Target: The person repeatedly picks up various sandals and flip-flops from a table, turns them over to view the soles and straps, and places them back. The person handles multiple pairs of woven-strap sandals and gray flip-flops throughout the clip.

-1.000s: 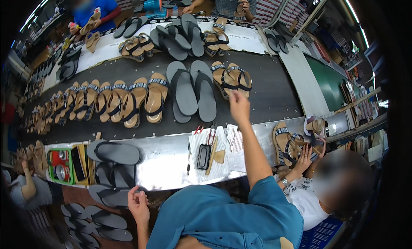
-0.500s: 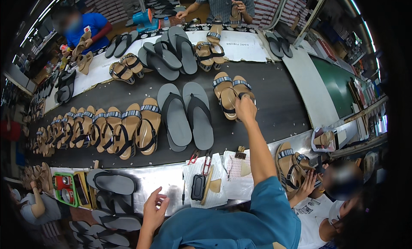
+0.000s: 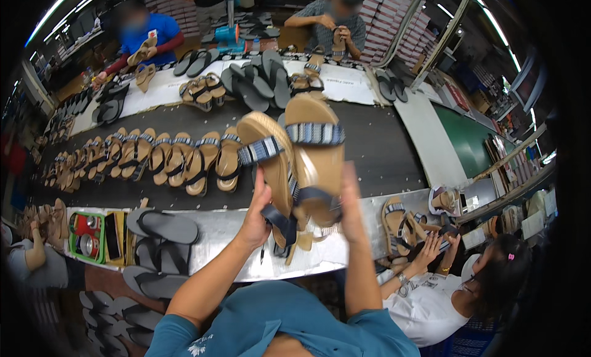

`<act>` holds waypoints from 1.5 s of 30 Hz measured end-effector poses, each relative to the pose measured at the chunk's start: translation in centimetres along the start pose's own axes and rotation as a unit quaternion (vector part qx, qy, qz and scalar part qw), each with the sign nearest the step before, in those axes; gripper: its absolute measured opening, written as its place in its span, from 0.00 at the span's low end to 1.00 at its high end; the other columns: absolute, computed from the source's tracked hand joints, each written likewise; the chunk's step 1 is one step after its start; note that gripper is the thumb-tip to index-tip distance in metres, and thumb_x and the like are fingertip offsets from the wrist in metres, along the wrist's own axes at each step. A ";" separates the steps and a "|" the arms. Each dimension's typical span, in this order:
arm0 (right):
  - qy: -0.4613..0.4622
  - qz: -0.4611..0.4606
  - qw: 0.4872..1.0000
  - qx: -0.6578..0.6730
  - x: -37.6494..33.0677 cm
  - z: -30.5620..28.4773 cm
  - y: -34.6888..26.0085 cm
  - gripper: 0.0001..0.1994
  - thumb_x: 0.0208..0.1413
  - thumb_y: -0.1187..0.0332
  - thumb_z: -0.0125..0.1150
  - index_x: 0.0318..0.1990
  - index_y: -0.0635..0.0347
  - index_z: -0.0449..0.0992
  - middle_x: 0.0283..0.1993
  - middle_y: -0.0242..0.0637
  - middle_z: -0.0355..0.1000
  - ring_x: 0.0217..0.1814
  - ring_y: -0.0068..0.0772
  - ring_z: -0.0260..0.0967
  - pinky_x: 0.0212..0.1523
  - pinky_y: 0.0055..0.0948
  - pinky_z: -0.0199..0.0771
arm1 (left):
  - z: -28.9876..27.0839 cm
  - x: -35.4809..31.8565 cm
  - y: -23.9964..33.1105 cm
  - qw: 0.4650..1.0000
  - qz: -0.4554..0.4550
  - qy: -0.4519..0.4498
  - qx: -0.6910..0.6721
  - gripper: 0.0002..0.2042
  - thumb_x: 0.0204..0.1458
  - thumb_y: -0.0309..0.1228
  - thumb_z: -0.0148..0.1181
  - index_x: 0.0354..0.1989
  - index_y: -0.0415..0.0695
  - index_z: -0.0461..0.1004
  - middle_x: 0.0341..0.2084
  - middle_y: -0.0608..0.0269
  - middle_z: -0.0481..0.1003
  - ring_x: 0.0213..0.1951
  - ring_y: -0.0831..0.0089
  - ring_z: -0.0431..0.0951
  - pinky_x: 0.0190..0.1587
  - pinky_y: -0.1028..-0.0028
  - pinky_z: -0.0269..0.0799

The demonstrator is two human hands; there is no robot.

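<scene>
Two tan wedge sandals with striped blue-and-white toe bands and dark ankle straps are raised in front of me over the bench edge. My left hand (image 3: 253, 216) is closed round the side of the left sandal (image 3: 278, 175), which tilts and shows its woven side. My right hand (image 3: 355, 212), smeared by motion, grips the outer edge of the right sandal (image 3: 313, 115), its footbed facing me. The sandals overlap at their inner edges. They hide part of the dark belt and most of the papers and tools on the bench.
A row of similar sandals (image 3: 181, 157) stands on the dark belt (image 3: 385, 144). Grey flip-flops (image 3: 163, 224) lie left on the metal bench (image 3: 221, 234), beside a green basket (image 3: 72, 243). A co-worker in white (image 3: 431, 308) handles sandals at right; others work across the belt.
My right hand has brought the sandal pair from the belt toward me. My left hand, empty before, has come up and taken hold of one. My view has shifted.
</scene>
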State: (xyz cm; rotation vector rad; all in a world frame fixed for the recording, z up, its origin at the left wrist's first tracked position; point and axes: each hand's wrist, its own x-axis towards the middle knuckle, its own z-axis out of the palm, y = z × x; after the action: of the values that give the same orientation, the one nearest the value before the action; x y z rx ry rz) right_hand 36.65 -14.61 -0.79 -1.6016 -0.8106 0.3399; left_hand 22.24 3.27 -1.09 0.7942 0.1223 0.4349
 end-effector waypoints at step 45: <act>-0.080 0.287 0.952 0.076 -11.3 18.8 -0.5 0.36 0.67 0.49 0.48 0.73 0.61 0.47 0.64 0.46 0.56 0.59 0.35 0.64 0.53 0.33 0.72 | -9.2 -19.3 0.2 0.773 0.112 0.255 0.570 0.46 0.50 0.25 0.67 0.73 0.39 0.40 0.63 0.49 0.54 0.65 0.58 0.61 0.65 0.60 0.64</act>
State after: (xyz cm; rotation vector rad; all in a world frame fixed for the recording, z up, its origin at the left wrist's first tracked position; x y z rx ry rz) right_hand 16.56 -8.12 -6.85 -1.6542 -0.4080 0.9361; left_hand 2.25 1.33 -8.46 1.8944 0.8733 0.8125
